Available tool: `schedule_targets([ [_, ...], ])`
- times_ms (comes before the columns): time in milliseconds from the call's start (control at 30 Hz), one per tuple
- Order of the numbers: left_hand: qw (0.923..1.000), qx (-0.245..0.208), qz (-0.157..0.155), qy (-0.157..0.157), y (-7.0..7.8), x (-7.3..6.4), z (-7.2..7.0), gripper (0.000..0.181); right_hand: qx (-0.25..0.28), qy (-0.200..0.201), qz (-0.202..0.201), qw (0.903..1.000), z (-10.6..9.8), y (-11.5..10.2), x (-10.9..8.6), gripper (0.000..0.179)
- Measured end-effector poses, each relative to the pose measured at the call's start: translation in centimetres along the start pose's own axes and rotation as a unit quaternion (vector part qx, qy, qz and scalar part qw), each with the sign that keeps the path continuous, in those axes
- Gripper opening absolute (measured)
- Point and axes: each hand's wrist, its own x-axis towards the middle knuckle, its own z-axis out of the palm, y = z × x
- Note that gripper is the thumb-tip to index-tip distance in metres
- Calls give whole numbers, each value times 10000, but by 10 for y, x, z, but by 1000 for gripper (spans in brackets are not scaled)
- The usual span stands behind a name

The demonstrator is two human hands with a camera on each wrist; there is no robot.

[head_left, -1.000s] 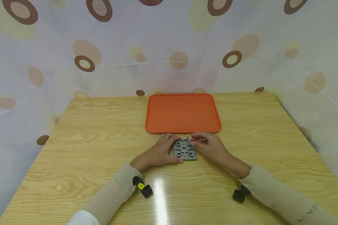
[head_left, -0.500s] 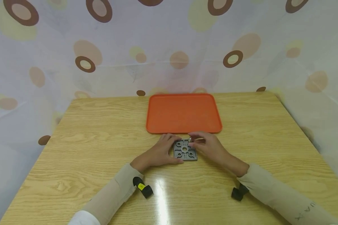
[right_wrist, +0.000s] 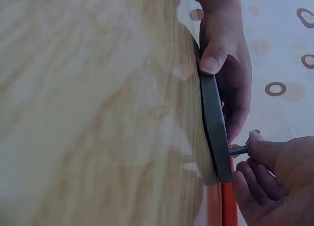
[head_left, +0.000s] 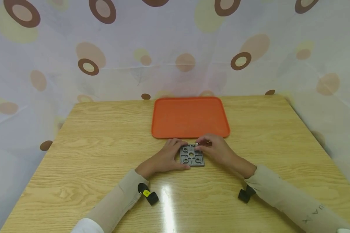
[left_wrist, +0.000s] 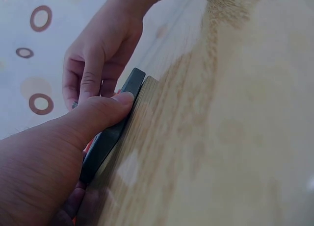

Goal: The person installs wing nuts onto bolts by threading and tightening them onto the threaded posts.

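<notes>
Presently, the square grey metal plate with round raised bosses (head_left: 192,157) lies flat on the pale wood-grain table (head_left: 110,139), on the person's side of the orange rectangular tray (head_left: 189,118). The left hand (head_left: 164,158) grips the plate from its left side, thumb at the near edge and fingers at the far edge. At the plate's far right corner, the right hand (head_left: 218,151) holds a silver threaded metal bolt (right_wrist: 239,150) in a narrow pinch.

Change noted: against one second ago, the right hand's fingers have shifted around the bolt, and less of its upper end shows. Plate and left hand sit as before. In my judgement, the bolt is being worked at that corner while the plate is steadied; thread exposed above the plate's face suggests it is not fully seated.

Not verified: the bolt's head is largely covered by the right fingers, as is the corner hole beneath. The plate's underside is hidden, and the left wrist view shows the plate only edge-on.
</notes>
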Motion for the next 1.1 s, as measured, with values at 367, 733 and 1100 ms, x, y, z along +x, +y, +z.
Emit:
schedule_targets([
  [367,10000,-2,56,71,-1,0,1,86,-206,-21,-118,9997,-3,-3,-3,19],
  [733,10000,-12,-11,26,-1,0,1,86,-334,-54,-39,9994,-7,-7,-10,22],
  [1100,10000,47,-14,45,-3,1,2,88,-150,35,-13,9999,-6,-7,-9,22],
])
